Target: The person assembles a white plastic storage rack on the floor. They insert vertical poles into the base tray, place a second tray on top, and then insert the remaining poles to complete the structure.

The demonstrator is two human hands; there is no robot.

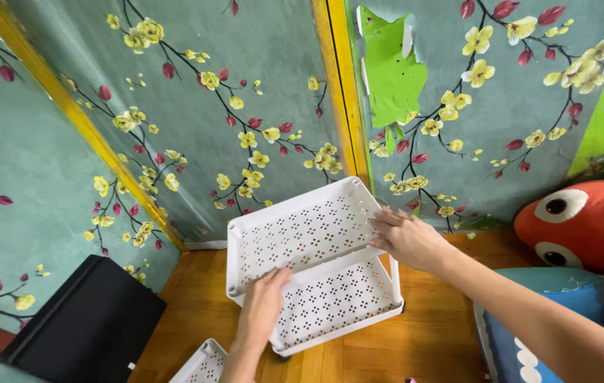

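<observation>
Both forearms came into view from the bottom and the right edge, nearest to the camera, and reached toward a white rack of perforated trays on the wooden floor (429, 340). The left hand (265, 301) rested on the front rim of the upper tray (302, 230), with its fingers (278, 276) curled over that edge, so it had a hold on the rim. The right hand (408, 237) lay against the right end of the same tray, its fingers (381, 221) spread and pressed flat on the rim rather than closed around it.

This upper tray sat tilted, its left end higher and closer to the wall, above the lower tray (337, 301), which stood level on the floor. The long axis of the upper tray ran from lower left to upper right, so the two hands sat on its near long side and its right short side. Neither hand was clearly nearer; both touched it already.

One more white tray piece (203, 363) lay apart at the bottom edge, just left of the left forearm. A black case (82, 319) leaned at the floral wall (196, 128) on the left, and an orange plush toy (585, 227) with big eyes rested at the right.
</observation>
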